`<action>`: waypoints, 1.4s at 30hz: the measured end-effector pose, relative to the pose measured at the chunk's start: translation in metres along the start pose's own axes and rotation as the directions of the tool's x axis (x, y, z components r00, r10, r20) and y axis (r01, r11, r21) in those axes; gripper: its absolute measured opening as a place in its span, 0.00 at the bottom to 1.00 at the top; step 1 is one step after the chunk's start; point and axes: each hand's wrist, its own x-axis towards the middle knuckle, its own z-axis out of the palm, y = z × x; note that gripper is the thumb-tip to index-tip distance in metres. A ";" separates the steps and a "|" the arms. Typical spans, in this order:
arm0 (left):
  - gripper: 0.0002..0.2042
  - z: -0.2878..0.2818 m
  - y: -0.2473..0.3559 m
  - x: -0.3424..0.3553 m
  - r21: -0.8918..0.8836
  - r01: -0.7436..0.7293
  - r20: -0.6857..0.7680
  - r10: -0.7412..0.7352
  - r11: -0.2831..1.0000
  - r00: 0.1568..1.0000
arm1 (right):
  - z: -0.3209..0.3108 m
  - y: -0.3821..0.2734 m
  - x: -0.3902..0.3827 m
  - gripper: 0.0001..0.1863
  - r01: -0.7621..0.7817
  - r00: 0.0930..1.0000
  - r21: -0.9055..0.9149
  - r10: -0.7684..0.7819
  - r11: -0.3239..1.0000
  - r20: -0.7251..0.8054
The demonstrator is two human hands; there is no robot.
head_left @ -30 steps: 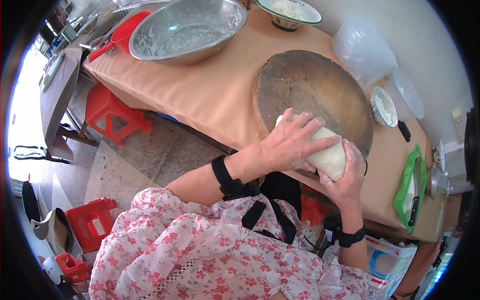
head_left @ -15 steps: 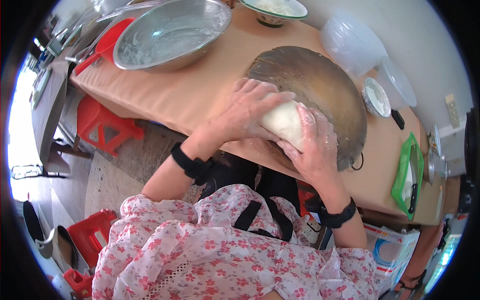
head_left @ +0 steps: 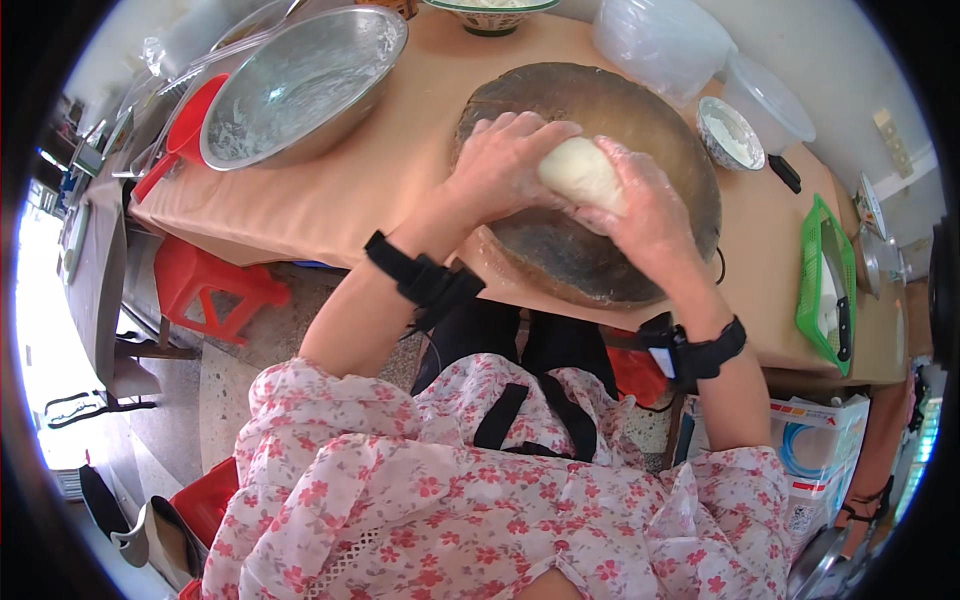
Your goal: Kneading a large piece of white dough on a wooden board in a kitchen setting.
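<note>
A smooth white lump of dough [head_left: 582, 174] is clasped between my two floury hands above the round wooden chopping board [head_left: 560, 255]. My left hand [head_left: 508, 165] wraps its left side, fingers curled over the top. My right hand [head_left: 645, 205] cups the right side, with the thumb below. The palms and the dough's underside are hidden, so I cannot tell whether it touches the board. Both wrists wear black straps.
A large metal basin [head_left: 305, 90] dusted with flour stands at the left, beside a red dipper [head_left: 195, 120]. Behind the board are a patterned bowl [head_left: 490, 14] and a bowl of flour [head_left: 730, 135]. A green basket [head_left: 825, 290] holding a black-handled knife [head_left: 844, 330] lies right.
The dough and both hands have shifted so they sit more over the board's middle, and the dough looks turned a little. The whole view has also shifted slightly.
</note>
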 end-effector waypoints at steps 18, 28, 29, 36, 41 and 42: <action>0.31 0.014 0.073 0.020 -0.024 0.070 0.195 -0.064 0.997 0.979 | -0.045 0.055 -0.033 0.25 -0.254 0.967 0.635 0.196 0.730 0.161; 0.26 0.025 0.071 0.051 0.049 0.168 0.395 -0.173 0.985 0.902 | -0.026 0.071 -0.008 0.24 -0.232 0.973 0.199 0.226 0.952 0.053; 0.25 0.027 0.071 0.049 0.038 0.141 0.369 -0.146 0.989 0.918 | -0.027 0.071 -0.009 0.24 -0.225 0.974 0.199 0.221 0.954 0.046; 0.29 0.030 0.085 -0.022 0.133 -0.110 0.040 0.105 0.985 0.994 | -0.030 0.029 -0.068 0.23 0.033 0.996 0.099 -0.024 0.995 -0.088; 0.33 0.030 0.097 -0.077 0.188 -0.262 -0.122 0.287 0.947 0.950 | -0.023 0.007 -0.130 0.28 0.118 0.981 -0.197 -0.145 0.973 -0.126; 0.33 0.031 0.098 -0.078 0.185 -0.262 -0.123 0.287 0.947 0.950 | -0.021 0.007 -0.129 0.28 0.117 0.982 -0.198 -0.143 0.973 -0.124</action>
